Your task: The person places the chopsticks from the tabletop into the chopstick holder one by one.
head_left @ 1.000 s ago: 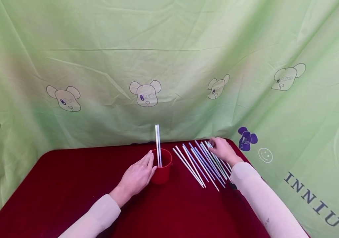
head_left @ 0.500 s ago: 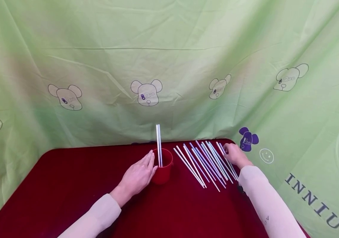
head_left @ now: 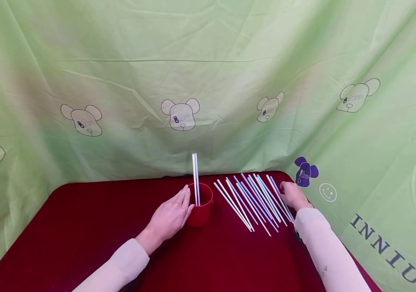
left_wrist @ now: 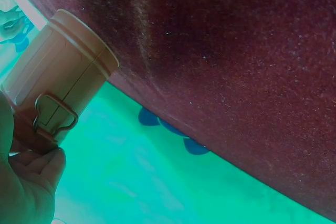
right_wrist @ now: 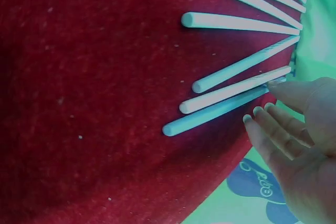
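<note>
Showing | left wrist: bucket handle (left_wrist: 61,104) | head: two standing sticks (head_left: 195,174)

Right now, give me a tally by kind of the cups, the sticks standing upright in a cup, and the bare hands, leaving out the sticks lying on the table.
Round red cup: 1
Slim pale sticks visibly standing in it: 2
Bare hands: 2 (left hand, right hand)
Total: 5
</note>
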Action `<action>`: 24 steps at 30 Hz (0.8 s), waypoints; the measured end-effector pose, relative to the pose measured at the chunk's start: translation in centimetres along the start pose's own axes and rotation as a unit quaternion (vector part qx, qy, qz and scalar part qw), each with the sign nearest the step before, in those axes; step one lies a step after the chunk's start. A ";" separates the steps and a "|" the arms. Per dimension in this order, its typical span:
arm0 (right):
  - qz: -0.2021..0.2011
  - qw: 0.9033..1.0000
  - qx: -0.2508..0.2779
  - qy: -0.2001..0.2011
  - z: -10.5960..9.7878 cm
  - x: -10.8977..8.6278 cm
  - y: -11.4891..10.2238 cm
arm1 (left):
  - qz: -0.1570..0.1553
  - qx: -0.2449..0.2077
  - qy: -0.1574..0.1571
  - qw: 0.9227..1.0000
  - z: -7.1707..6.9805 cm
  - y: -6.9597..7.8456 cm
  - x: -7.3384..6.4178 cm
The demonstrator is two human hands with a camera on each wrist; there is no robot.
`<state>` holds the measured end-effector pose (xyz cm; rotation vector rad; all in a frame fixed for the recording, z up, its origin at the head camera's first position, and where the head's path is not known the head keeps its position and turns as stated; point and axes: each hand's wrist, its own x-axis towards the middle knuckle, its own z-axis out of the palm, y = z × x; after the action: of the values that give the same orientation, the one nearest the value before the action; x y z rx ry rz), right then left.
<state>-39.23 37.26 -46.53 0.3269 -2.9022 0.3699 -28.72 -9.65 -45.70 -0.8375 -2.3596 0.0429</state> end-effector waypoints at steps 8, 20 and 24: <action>0.050 0.999 0.015 -0.002 0.4 0.1 0.2 | 0.002 -0.001 0.003 1.000 0.0 0.0 0.0; 0.099 0.995 0.027 -0.007 -0.2 0.1 0.9 | 0.001 -0.008 0.004 1.000 -0.1 -0.1 0.1; 0.099 0.995 0.029 -0.009 -0.4 -0.1 1.1 | 0.004 -0.007 0.003 1.000 -0.1 -0.1 0.1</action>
<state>-39.33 38.39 -46.45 0.0494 -2.9549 0.4843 -28.77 -9.67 -45.56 -0.8525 -2.3528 0.0262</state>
